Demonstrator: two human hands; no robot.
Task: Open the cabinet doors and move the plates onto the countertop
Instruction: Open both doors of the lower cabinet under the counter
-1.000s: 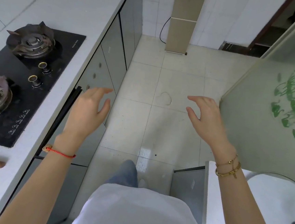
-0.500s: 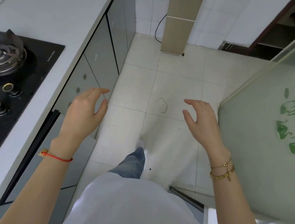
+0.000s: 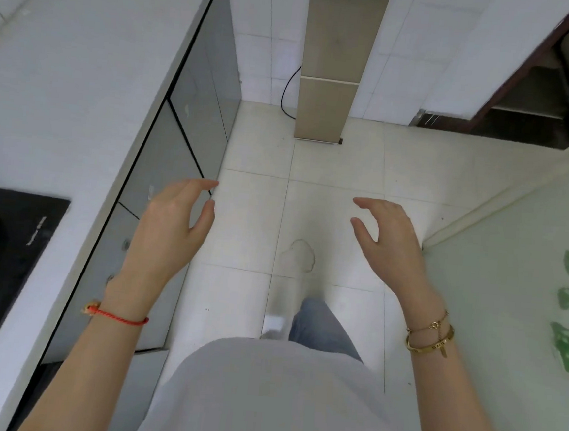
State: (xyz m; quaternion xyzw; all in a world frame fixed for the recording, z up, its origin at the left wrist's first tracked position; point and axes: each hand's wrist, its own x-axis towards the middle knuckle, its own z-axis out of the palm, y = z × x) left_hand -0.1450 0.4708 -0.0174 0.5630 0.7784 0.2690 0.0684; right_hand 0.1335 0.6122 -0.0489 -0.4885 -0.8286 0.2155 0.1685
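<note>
A white countertop (image 3: 82,70) runs along the left, with grey cabinet doors (image 3: 196,104) below it, all closed as far as I can see. No plates are in view. My left hand (image 3: 168,229) hovers in the air beside the cabinet fronts, fingers apart and holding nothing. My right hand (image 3: 387,241) is raised over the tiled floor at the same height, also spread and empty. Neither hand touches a door.
A black gas hob (image 3: 1,252) sits in the countertop at the lower left. A beige column (image 3: 334,61) with a black cable (image 3: 287,91) stands ahead. A frosted glass panel with green print (image 3: 509,303) is on the right, and a dark doorway (image 3: 544,100) at the back right.
I have walked forward along the counter: the hob slid back toward the lower left and the column came closer. Both hands kept the same raised, spread pose.
</note>
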